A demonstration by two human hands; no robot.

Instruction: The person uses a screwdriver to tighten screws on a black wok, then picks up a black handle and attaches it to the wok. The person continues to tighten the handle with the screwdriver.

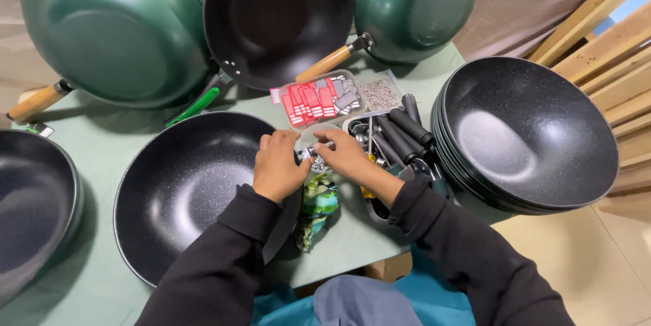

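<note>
Three finished pans stand propped at the back of the green table (pixel 102 156): a large green one with a wooden handle (pixel 115 27), a black one showing its inside with a green handle (pixel 278 17), and a smaller green one with a wooden handle (pixel 413 4). Those look done.

Your left hand (pixel 278 166) and right hand (pixel 346 153) meet at the right rim of the handleless black pan (pixel 186 190) that lies flat in front of you. Fingers of both hands are pinched together on a small metal fitting (pixel 310 154), probably a screw or bracket; it is too small and too covered to tell which. It sits just at the pan's rim, above a small clear tub (pixel 315 139).

No handle on this pan yet, so judge it as early in its fitting.

Left to do, by the look of it:
- stack of bare black pans (pixel 529 132) at your right, none with handles
- another dark pan (pixel 30 197) at the left edge, handle not visible

Supplies near the hands: black handles (pixel 407 129) in a tray, a clear tray of red and grey tags (pixel 319 99), a bag of small screws (pixel 378 94). A crumpled green wrapper (pixel 317 207) lies just below your hands.
</note>
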